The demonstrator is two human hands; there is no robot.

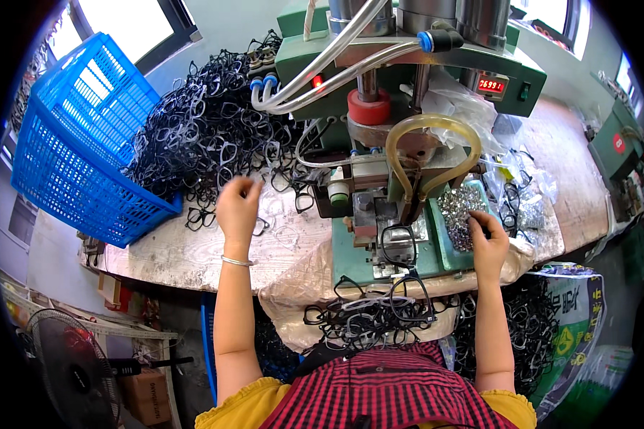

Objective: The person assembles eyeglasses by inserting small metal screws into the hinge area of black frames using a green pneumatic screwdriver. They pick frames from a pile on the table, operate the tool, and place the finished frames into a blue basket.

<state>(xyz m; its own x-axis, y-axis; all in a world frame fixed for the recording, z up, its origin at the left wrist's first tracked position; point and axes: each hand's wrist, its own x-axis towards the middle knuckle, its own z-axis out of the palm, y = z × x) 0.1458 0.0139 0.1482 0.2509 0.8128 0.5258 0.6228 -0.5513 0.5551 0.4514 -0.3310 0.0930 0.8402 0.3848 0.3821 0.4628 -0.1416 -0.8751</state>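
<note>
My left hand, wearing a bracelet, is at the near edge of a big heap of eyeglass frames. Its fingers are curled together, and whatever they hold is hidden. My right hand is above the right side of a green tray filled with small shiny metal pieces. Thumb and fingertips are pinched there; I cannot make out what is between them. In front of the green press, a black eyeglass frame stands at the fixture. More frames lie in my lap.
A blue plastic basket leans tilted at the left of the wooden table. Clear hoses and a yellowish tube hang around the press. Plastic bags lie right of the tray. A fan stands lower left.
</note>
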